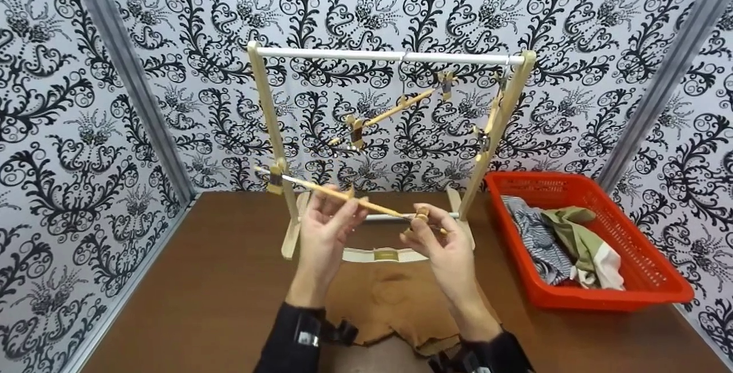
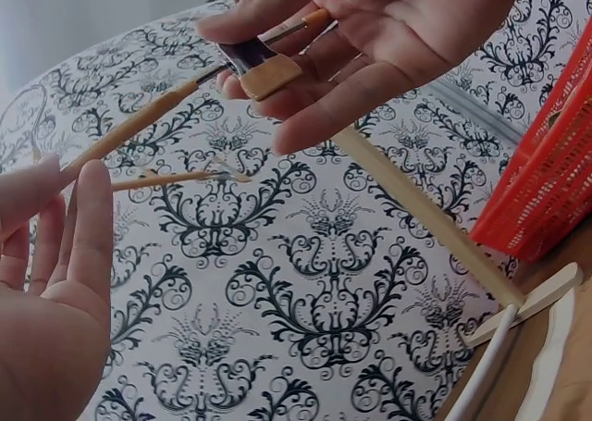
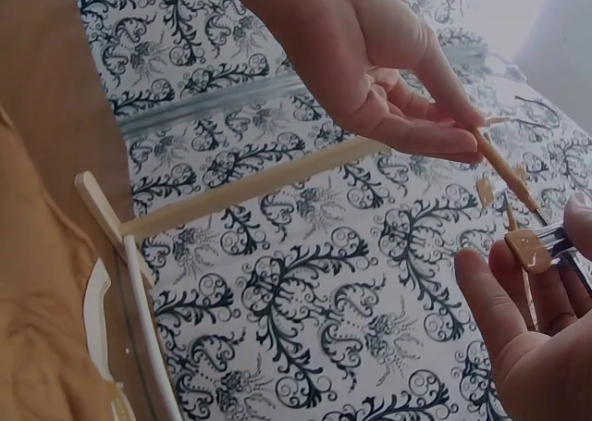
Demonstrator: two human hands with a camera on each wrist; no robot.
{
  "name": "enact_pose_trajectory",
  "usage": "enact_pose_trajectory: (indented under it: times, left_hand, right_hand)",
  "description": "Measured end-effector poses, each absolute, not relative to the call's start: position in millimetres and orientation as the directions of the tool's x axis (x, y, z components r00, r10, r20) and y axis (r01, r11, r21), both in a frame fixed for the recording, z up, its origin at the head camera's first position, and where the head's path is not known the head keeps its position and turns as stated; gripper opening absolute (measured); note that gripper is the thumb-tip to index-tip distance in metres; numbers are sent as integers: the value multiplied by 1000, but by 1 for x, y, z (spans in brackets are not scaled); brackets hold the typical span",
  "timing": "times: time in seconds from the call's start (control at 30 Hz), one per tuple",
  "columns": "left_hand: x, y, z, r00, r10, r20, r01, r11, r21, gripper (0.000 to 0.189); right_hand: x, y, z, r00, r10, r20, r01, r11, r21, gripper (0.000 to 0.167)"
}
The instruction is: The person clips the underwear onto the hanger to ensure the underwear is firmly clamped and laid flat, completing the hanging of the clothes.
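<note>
A wooden clip hanger is held in the air between both hands, slanting down to the right. My left hand pinches its wooden bar near the middle. At the right end, my right hand pinches a clip between thumb and fingers. The other clip sits free near the hanger's left end. Beneath the hands, brown shorts lie spread on the table, their pale waistband with a gold label toward the rack.
Behind the hands stands a wooden rack with a white rail. A second clip hanger hangs from it, and a third beside the right post. On the right, a red basket holds striped and green-and-white cloth.
</note>
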State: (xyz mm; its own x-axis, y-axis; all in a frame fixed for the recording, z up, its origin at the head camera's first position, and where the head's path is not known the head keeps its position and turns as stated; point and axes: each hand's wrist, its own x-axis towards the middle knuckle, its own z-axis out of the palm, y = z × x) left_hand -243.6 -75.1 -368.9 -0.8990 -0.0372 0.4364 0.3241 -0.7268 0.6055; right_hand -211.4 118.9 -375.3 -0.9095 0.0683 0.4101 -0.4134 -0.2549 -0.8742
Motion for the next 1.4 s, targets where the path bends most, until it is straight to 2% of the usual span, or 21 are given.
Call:
enact_pose_trajectory:
  times: [0.27, 0.6, 0.87, 1.0, 1.13, 1.23, 1.4]
  left_hand:
    - [-242, -61, -397, -888, -22, 459, 326, -733, 596, 26]
    - [-239, -47, -414, -904, -22, 428, 295, -756, 585, 26]
    - [-239, -37, -419, -905, 35, 424, 250, -762, 597, 24]
    - [-244, -43, -421, -914, 55, 402, 225, -757, 614, 26]
    - [-250, -57, -423, -930, 23, 366, 222, -760, 611, 29]
    - [-253, -69, -423, -937, -12, 349, 237, -757, 609, 31]
    - [-257, -86, -423, -951, -70, 303, 271, -663, 697, 26]
  right_hand:
    - [-213, 138, -393, -923, 55, 381, -382, -252, -889, 32]
    - [-216, 162, -389, -961, -5, 276, -270, -180, -946, 28]
    - [-221, 178, -386, -960, 19, 278, -278, -126, -952, 28]
    - [-221, 187, -384, -960, 49, 276, -281, -163, -946, 28]
    - [-223, 197, -384, -963, 84, 255, -268, -226, -937, 30]
    - [-224, 203, -386, -965, 94, 245, -260, -215, -941, 31]
    - [-228, 211, -390, -970, 80, 229, -241, -195, -951, 37]
